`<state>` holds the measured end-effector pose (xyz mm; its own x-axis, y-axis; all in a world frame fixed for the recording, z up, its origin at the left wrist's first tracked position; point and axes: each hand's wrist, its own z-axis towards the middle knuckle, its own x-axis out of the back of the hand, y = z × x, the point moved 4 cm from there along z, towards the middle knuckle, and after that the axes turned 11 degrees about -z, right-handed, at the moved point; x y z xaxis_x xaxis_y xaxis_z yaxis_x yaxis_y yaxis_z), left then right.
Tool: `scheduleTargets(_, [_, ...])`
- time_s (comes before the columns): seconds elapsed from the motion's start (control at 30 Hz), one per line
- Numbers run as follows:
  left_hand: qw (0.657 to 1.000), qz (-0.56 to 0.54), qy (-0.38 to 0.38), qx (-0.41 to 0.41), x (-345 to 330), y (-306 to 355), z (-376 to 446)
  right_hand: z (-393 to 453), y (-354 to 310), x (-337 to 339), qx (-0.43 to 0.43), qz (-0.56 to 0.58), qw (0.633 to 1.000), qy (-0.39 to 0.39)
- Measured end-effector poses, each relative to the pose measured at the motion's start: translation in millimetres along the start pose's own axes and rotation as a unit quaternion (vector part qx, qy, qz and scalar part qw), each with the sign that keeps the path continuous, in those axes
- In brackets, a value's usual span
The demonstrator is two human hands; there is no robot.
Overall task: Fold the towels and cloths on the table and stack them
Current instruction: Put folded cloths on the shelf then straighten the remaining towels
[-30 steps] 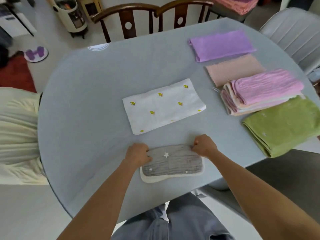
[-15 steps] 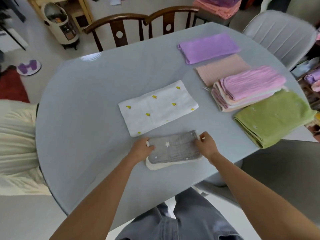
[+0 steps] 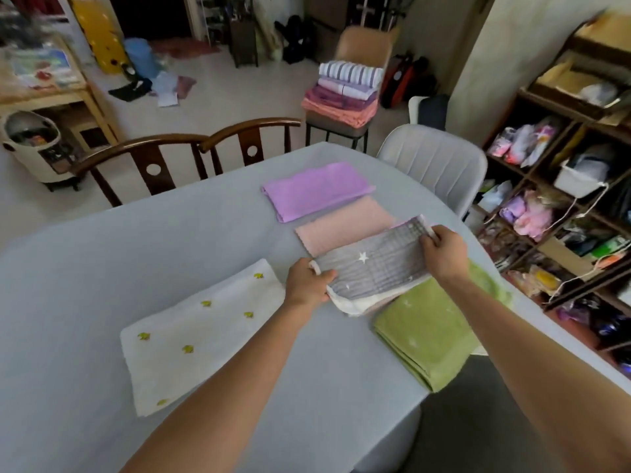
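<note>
Your left hand (image 3: 307, 285) pinches the near-left end of the folded grey star-print cloth (image 3: 372, 268), thumb on top and fingers curled under. Your right hand (image 3: 444, 252) pinches the far-right end, fingers wrapped over the edge. The cloth spans straight between the two hands, its cream underside showing along the near edge, and it hangs over the pink cloth stack, of which only a sliver shows below it. Whether it touches that stack cannot be told.

At 5 o'clock from the grey cloth lies the folded green towel (image 3: 433, 332), near the table's right edge. At 11 o'clock lies the peach cloth (image 3: 341, 227), and beyond it at 11 o'clock the folded purple towel (image 3: 314, 189). At 8 o'clock from your left hand lies the white cloth with yellow motifs (image 3: 201, 332), flat on the grey table (image 3: 102, 261).
</note>
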<state>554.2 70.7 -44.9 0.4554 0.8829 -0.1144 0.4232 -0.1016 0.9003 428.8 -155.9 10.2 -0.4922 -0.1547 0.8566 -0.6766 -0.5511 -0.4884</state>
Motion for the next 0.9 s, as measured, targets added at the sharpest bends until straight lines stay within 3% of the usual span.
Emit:
scheduleTargets(0.17, [0.995, 0.076, 0.063, -0.027, -57, 3, 59, 81, 37, 1, 0.001, -0.034, 0.999, -0.019])
scheduleTargets(0.4, [0.974, 0.188, 0.127, 0.001, -92, -27, 102, 131, 74, -50, -0.011, -0.116, 0.984, -0.136])
scheduleTargets(0.47, [0.970, 0.184, 0.161, 0.009, -91, -37, 106, 128, 68, -59, 0.079, -0.176, 0.977, -0.089])
scheduleTargets(0.53, [0.963, 0.159, 0.218, 0.012, -90, -42, 104, 114, 51, -71, 0.211, -0.165, 0.961, -0.066])
scheduleTargets(0.63, [0.950, 0.130, 0.275, 0.074, -82, -59, 96, 86, 31, -104, 0.330, -0.172, 0.916, -0.149])
scheduleTargets(0.77, [0.951, -0.032, 0.183, 0.246, -80, -97, 94, 73, 40, -134, 0.380, -0.257, 0.865, -0.203])
scheduleTargets(0.9, [0.954, -0.126, 0.082, 0.258, -99, -100, 98, 67, 58, -146, 0.371, -0.267, 0.865, -0.208])
